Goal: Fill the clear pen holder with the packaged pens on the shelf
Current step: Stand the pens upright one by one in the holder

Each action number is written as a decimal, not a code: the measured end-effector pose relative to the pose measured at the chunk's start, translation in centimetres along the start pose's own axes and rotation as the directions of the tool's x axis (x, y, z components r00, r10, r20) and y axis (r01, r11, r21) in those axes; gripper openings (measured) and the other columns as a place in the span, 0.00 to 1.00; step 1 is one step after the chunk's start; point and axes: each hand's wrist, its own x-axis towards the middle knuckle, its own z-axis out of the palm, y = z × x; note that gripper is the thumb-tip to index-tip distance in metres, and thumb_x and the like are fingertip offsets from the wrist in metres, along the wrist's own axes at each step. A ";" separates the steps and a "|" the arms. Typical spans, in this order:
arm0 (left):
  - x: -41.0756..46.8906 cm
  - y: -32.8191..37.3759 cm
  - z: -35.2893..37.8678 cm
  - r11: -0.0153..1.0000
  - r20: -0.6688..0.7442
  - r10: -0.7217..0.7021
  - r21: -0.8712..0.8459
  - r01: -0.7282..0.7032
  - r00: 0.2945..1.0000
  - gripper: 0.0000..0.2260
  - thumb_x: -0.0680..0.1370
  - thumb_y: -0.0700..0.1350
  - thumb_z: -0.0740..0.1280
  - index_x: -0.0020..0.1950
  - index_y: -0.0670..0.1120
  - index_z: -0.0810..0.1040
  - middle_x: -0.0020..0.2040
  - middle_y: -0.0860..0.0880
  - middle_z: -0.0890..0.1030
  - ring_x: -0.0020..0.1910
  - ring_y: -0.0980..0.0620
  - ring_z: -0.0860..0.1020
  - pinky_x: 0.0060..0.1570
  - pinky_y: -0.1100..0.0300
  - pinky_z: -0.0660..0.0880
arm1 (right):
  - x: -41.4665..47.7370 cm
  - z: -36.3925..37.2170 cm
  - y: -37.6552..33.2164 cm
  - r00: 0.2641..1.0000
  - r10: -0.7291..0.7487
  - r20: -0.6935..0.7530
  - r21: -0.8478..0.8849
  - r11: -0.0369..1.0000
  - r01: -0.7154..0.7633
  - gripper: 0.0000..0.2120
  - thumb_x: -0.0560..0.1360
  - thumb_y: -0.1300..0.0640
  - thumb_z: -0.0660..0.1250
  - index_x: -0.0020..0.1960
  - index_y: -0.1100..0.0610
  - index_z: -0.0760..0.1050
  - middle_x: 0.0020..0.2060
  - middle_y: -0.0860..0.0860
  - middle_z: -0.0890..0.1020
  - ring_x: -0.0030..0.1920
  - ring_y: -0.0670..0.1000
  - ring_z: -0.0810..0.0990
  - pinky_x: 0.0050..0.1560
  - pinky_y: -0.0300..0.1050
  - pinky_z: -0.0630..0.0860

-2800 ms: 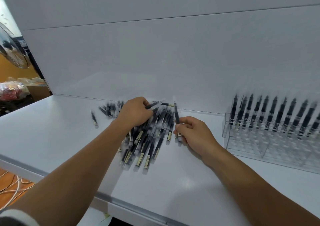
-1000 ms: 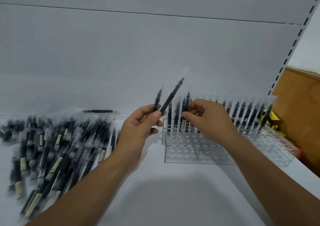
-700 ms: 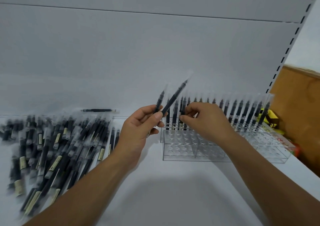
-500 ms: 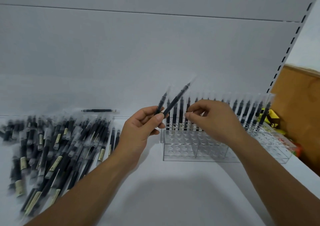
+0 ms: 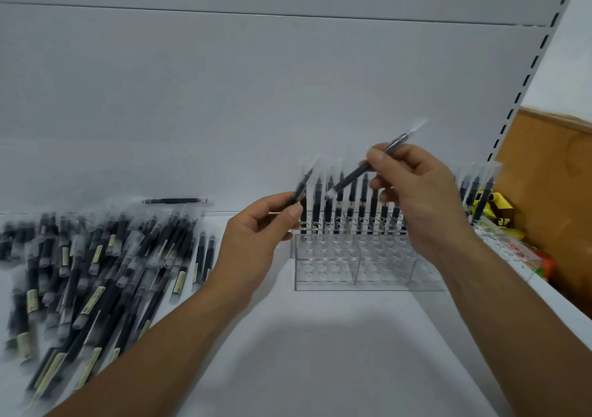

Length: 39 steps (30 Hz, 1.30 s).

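Clear pen holder (image 5: 355, 267) stands on white shelf (image 5: 304, 352), right of centre. Rear holes carry upright pens (image 5: 328, 215); front holes vacant. Right hand (image 5: 419, 202) pinches tilted pen (image 5: 352, 176) above the holder. Left hand (image 5: 256, 240) grips second pen (image 5: 301, 187) at the holder's left end. Pen pile (image 5: 96, 272) lies far left on the shelf, blurred.

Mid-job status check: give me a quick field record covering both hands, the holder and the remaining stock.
left hand: pinches one packaged pen, near the holder's left end
right hand: pinches a second pen, tilted, above the holder
clear pen holder: rear holes hold upright pens; front holes show none
loose pile: packaged pens lying on the shelf, left of the holder
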 end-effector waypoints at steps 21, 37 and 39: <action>-0.4 0.0 0.7 0.999 0.072 0.028 0.013 -0.029 0.997 0.09 0.74 0.38 0.71 0.51 0.50 0.83 0.47 0.48 0.85 0.46 0.55 0.81 0.52 0.65 0.77 | 1.1 0.3 3.3 0.969 -0.079 0.234 -0.760 0.607 0.233 0.11 0.73 0.44 0.71 0.51 0.49 0.81 0.36 0.37 0.79 0.40 0.40 0.79 0.48 0.47 0.79; -0.6 0.2 1.0 0.997 0.101 0.044 0.060 -0.050 0.994 0.09 0.74 0.39 0.71 0.50 0.52 0.83 0.45 0.50 0.85 0.47 0.54 0.81 0.51 0.65 0.77 | 0.8 0.8 3.2 0.974 -0.114 0.194 -0.774 0.592 0.223 0.09 0.75 0.43 0.69 0.48 0.47 0.80 0.36 0.38 0.79 0.39 0.39 0.77 0.45 0.43 0.77; -0.7 0.2 1.2 0.997 0.105 0.048 0.055 -0.054 0.993 0.09 0.74 0.38 0.71 0.51 0.50 0.83 0.44 0.51 0.85 0.45 0.56 0.81 0.48 0.68 0.76 | 0.9 0.9 3.4 0.973 -0.114 0.201 -0.790 0.568 0.229 0.07 0.76 0.45 0.69 0.47 0.48 0.79 0.35 0.39 0.79 0.39 0.40 0.78 0.44 0.42 0.77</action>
